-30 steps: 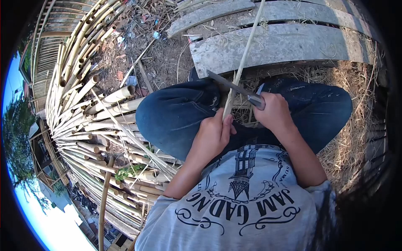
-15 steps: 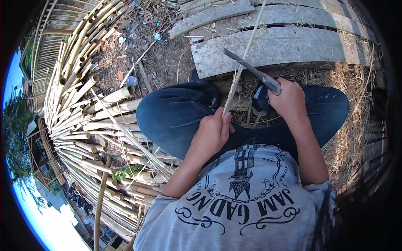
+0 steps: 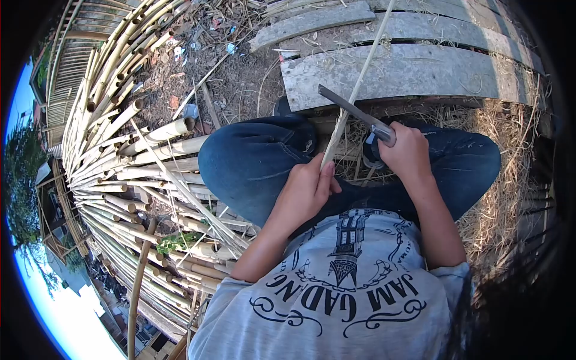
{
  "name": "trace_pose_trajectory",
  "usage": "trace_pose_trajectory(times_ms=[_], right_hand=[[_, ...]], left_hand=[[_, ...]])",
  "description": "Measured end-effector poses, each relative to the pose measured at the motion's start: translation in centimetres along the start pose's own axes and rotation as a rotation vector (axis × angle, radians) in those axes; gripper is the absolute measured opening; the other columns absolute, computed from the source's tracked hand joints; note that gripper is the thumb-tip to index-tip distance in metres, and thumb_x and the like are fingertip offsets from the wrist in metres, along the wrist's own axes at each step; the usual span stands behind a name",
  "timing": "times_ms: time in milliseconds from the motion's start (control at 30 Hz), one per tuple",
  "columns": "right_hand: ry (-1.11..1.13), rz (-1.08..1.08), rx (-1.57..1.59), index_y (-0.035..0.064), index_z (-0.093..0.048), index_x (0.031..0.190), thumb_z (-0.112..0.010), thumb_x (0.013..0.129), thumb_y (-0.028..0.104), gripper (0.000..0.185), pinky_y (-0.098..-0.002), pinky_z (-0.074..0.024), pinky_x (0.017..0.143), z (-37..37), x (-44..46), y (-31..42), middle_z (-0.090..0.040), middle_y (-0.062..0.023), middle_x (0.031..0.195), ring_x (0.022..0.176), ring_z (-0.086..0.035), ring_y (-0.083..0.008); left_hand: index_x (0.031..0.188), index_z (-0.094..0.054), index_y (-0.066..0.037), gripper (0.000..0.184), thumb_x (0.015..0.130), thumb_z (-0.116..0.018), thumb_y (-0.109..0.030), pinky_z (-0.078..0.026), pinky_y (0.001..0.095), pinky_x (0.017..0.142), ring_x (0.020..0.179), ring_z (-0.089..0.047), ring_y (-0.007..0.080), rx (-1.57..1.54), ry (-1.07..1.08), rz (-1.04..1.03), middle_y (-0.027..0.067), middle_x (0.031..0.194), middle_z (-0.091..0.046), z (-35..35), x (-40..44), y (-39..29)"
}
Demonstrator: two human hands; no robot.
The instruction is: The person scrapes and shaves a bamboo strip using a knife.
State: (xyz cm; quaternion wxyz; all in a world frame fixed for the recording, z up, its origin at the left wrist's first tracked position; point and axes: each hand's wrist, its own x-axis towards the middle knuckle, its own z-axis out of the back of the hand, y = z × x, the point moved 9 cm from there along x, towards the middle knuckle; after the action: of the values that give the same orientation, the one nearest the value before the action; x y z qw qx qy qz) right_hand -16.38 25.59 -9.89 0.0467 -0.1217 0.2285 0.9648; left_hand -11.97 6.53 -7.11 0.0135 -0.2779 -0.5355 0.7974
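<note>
My left hand (image 3: 307, 189) is closed around the near end of a long pale bamboo strip (image 3: 367, 65), which slants up and away across the planks. Shavings and split fibres fray the strip just beyond my fingers. In my right hand (image 3: 406, 155) is the handle of a knife (image 3: 351, 110) with a dark, straight blade. The blade crosses the strip a short way above the frayed part and appears to touch it. My right fingers wrap the handle, partly hiding it.
Weathered planks (image 3: 396, 72) lie in front of my crossed legs (image 3: 246, 168). Many bamboo poles (image 3: 162, 157) are stacked on the left, their cut ends facing me. Dry shavings (image 3: 498, 186) cover the ground on the right. Bits of litter (image 3: 231, 48) lie on the soil ahead.
My right hand and the knife have shifted slightly down and left in view, with the blade a little lower on the strip. My left hand keeps its grip. The whole view has moved slightly.
</note>
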Motion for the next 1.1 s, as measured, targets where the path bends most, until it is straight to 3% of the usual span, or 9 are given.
trace_pose_trajectory(times_ms=[133,200,533,600,700,933,1100], right_hand=[[0.123,-0.011,-0.016,0.004,-0.067,0.079,-0.067,0.071,0.019,0.017,-0.0479,-0.054,0.071,-2.5,-0.4,-0.2,-0.067,-0.0206,0.075,0.074,-0.067,-0.0397],[0.1,0.006,-0.017,0.0042,-0.067,0.079,-0.067,0.07,0.019,0.017,-0.0481,-0.0539,0.071,-2.9,0.7,-1.2,-0.067,-0.021,0.076,0.075,-0.067,-0.0398],[-0.054,-0.014,-0.175,0.004,-0.067,0.08,-0.064,0.074,0.02,0.018,-0.0487,-0.054,0.071,-0.8,2.6,-2.7,-0.067,-0.0214,0.077,0.076,-0.067,-0.0405],[-0.082,-0.168,-0.116,0.0045,-0.068,0.081,-0.063,0.075,0.021,0.018,-0.049,-0.0539,0.071,0.2,4.0,-5.3,-0.068,-0.0219,0.079,0.077,-0.067,-0.0412],[-0.114,-0.112,-0.153,0.0048,-0.07,0.084,-0.063,0.078,0.023,0.02,-0.0486,-0.0537,0.073,3.3,4.3,-3.2,-0.068,-0.0206,0.08,0.078,-0.067,-0.0401],[0.036,0.081,-0.111,0.0052,-0.066,0.086,-0.07,0.074,0.022,0.021,-0.0477,-0.054,0.07,0.4,0.6,0.7,-0.068,-0.0191,0.076,0.076,-0.068,-0.038],[-0.04,0.017,-0.19,0.0046,-0.063,0.083,-0.071,0.072,0.019,0.02,-0.0484,-0.0537,0.069,0.1,3.2,-2.5,-0.067,-0.0189,0.075,0.074,-0.067,-0.0382]], left_hand=[[0.095,-0.053,0.007,0.03,0.103,-0.039,-0.019,-0.054,0.0313,0.058,0.062,-0.069,0.0234,0.066,-0.001,0.002,0.0159,0.066,-0.066,-0.4,-0.1,0.8],[0.094,-0.053,0.006,0.029,0.103,-0.039,-0.018,-0.054,0.0318,0.058,0.062,-0.069,0.0241,0.253,-0.048,-0.039,0.0165,0.067,-0.067,-0.2,0.0,0.5],[0.092,-0.053,0.007,0.03,0.103,-0.04,-0.018,-0.054,0.0319,0.059,0.062,-0.069,0.0241,0.161,-0.064,-0.049,0.0164,0.068,-0.067,0.0,0.1,0.3],[0.091,-0.053,0.007,0.031,0.103,-0.04,-0.018,-0.054,0.0305,0.059,0.062,-0.069,0.0216,0.189,-0.01,-0.05,0.015,0.067,-0.067,-0.3,-0.5,0.1],[0.092,-0.053,0.006,0.032,0.104,-0.039,-0.019,-0.054,0.0292,0.059,0.063,-0.069,0.0195,-0.034,-0.024,-0.012,0.0136,0.065,-0.065,0.4,-0.9,0.3],[0.088,-0.052,0.006,0.033,0.104,-0.039,-0.02,-0.054,0.029,0.059,0.064,-0.069,0.0205,0.017,-0.015,0.015,0.0133,0.065,-0.064,0.1,-0.7,0.7],[0.089,-0.053,0.006,0.032,0.104,-0.039,-0.019,-0.054,0.03,0.06,0.064,-0.069,0.0222,0.09,0.007,-0.04,0.015,0.066,-0.065,-0.2,-1.6,0.1]])
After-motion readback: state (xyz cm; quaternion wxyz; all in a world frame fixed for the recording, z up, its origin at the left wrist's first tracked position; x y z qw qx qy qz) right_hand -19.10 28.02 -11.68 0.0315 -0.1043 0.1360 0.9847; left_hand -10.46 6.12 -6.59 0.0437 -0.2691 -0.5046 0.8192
